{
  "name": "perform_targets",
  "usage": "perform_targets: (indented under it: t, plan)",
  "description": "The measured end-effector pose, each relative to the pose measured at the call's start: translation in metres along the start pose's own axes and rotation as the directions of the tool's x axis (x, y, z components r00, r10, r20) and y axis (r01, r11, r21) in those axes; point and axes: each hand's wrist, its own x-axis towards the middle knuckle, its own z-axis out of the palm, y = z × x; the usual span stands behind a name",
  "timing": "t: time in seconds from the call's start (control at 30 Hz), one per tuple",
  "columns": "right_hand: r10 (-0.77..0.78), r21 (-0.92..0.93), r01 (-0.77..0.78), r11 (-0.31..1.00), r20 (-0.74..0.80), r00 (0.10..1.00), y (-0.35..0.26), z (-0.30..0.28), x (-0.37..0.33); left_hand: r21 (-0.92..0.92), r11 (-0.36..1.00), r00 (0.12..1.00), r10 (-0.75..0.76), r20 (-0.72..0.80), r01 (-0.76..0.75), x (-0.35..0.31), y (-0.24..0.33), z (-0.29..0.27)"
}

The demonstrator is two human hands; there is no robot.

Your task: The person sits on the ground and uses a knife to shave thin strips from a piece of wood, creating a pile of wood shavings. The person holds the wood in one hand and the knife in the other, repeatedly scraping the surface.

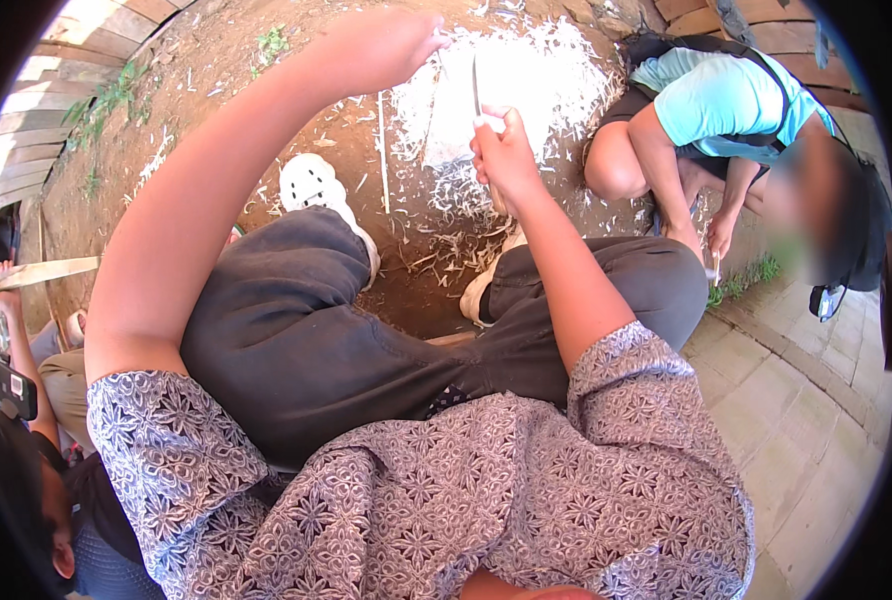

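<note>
My right hand (507,160) is closed round the handle of a knife (476,84), whose narrow, slightly curved blade points away from me. To its left and farther out, my left hand (411,45) has its fingers pinched together; bright glare hides what they hold, if anything. Both hands are over or beside a heap of pale wood shavings (571,85), washed out by sunlight. A thin pale stick (383,155) lies on the brown soil between my left forearm and the heap.
At the right a person in a light blue shirt (721,100) crouches close to the shavings. Another person at the left edge grips a pale wooden strip (41,273). My white clog (311,183) rests near the stick. Paving (776,400) borders the soil at right; a plank wall (66,75) stands far left.
</note>
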Motion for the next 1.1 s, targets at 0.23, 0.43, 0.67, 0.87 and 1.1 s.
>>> perform_targets:
  t: [0.23,0.43,0.67,0.87,1.1]
  plan:
    - [-0.072,-0.171,0.079,0.982,0.046,0.996,0.003,0.014,0.014,-0.036,0.999,0.999,0.041,0.034,-0.040,0.000,0.008,-0.003]
    - [0.068,-0.403,-0.096,0.910,-0.082,0.994,0.049,-0.015,0.015,-0.033,0.999,0.999,-0.003,0.039,0.005,0.000,0.000,-0.002]
    - [0.022,-0.038,-0.022,0.999,0.012,1.000,0.004,0.007,0.004,-0.035,0.999,0.999,0.029,0.024,-0.028,-0.004,0.004,-0.004]
    - [0.019,-0.099,-0.014,0.995,0.049,0.999,-0.003,0.021,0.010,-0.027,0.999,0.998,0.026,0.049,-0.025,-0.001,0.006,-0.004]
    - [0.140,-0.269,-0.148,0.952,-0.046,0.989,0.055,-0.014,0.017,-0.109,0.992,0.996,0.051,-0.067,-0.058,-0.003,-0.003,0.006]
